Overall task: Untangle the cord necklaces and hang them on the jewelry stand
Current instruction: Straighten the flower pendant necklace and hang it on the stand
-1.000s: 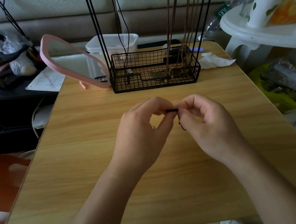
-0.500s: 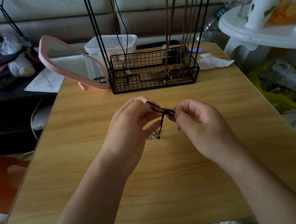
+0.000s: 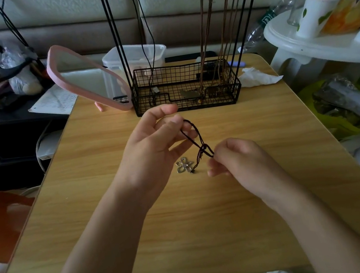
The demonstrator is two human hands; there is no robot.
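Above table (image 3: pixel 143 236): two hands, left (image 3: pixel 150 145), right (image 3: pixel 237 160), pinch one black cord (image 3: pixel 195 140).

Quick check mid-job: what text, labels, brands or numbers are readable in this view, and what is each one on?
Nothing here reads clearly.
Green label on the plastic bottle: white letters, too blurred to read.
Printed sheet of paper at the left: fine rows of print, too small to read.
Paper cup: leaf pattern only, no words visible.
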